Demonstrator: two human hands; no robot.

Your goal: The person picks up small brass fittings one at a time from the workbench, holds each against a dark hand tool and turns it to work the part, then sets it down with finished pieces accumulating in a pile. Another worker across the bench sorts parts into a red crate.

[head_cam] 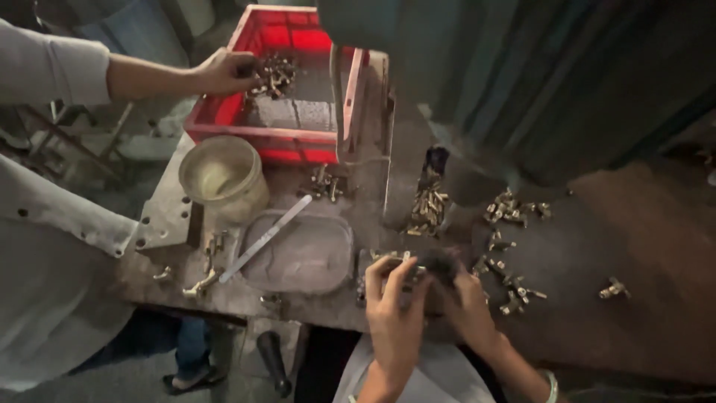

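Lower centre: left hand (394, 298) and right hand (466, 302) both curl fingers around small brass fitting (418, 272) on workbench (597, 246). Judged rigid, dense, knobbly; best pinched across body. Co-worker's hand (224, 71) in red crate (298, 82), upper left.

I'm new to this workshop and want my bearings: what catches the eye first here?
The red crate at the top left, where another person's hand reaches into brass fittings. More fittings lie scattered to the right, and both hands, left and right, work together at the bench's near edge.
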